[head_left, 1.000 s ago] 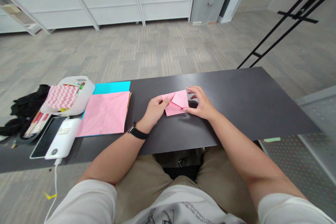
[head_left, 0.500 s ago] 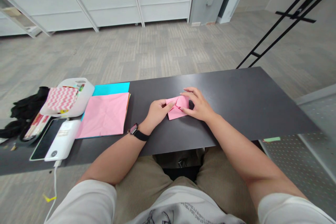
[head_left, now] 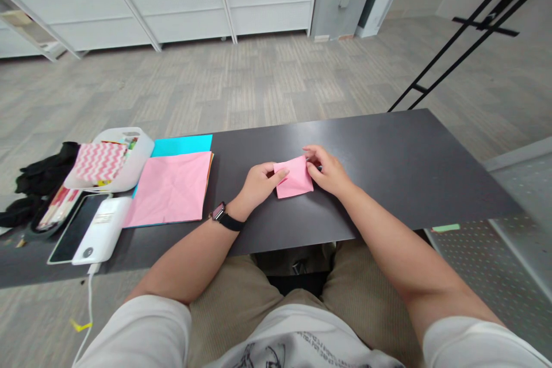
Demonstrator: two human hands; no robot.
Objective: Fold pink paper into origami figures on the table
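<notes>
A small folded piece of pink paper (head_left: 297, 178) is held between my two hands over the dark table (head_left: 401, 172). My left hand (head_left: 261, 182) pinches its left edge, thumb on top and fingers underneath. On the right edge, my right hand (head_left: 326, 170) has its thumb and curled fingers closed on the paper. The paper is roughly square and its upper face looks mostly smooth. What lies beneath it is hidden.
To the left lie a stack of larger pink sheets (head_left: 172, 190) and a blue sheet (head_left: 183, 145). Beyond them stand a white basket (head_left: 144, 152), a phone (head_left: 77, 230), a white power bank (head_left: 102, 230) with a cable, and a black cloth (head_left: 47, 172).
My right thumb has moved from the middle of the pink paper to its right edge. The raised fold at the paper's centre no longer shows; the face now looks flatter.
</notes>
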